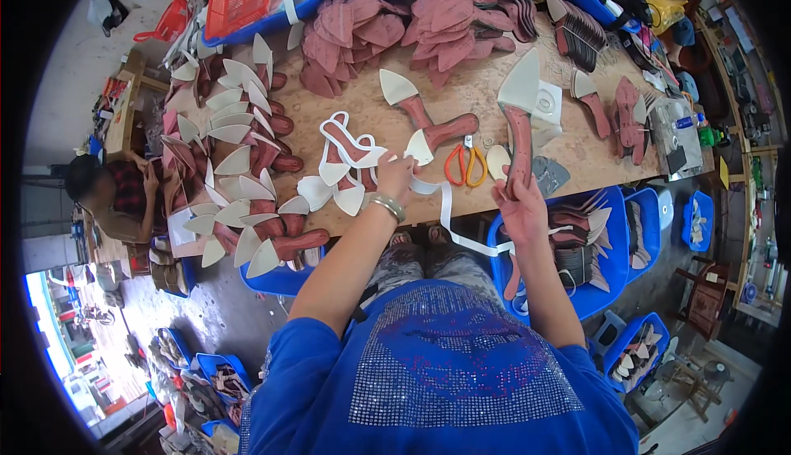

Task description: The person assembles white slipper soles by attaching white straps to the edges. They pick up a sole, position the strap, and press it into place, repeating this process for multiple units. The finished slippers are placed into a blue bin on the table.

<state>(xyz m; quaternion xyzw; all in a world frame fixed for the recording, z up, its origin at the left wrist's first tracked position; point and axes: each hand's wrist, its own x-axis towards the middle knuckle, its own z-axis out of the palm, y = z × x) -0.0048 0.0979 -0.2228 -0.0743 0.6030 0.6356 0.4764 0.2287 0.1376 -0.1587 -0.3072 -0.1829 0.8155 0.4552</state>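
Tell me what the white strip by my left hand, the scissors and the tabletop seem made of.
White strip: perhaps fabric tape or thin plastic; flat, matte, bending freely.
Scissors: handles probably plastic, bright orange; blades look metal, silvery.
Tabletop: likely plywood, unvarnished-looking; tan, mottled surface.

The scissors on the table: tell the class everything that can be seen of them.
The scissors have two orange loop handles, seemingly plastic, and silvery, metal-looking blades. They lie on the wooden table, blades pointing away from the person, handles toward the near edge, between the left hand and right hand. Neither hand touches them. Whether the blades touch the reddish piece beyond is unclear.
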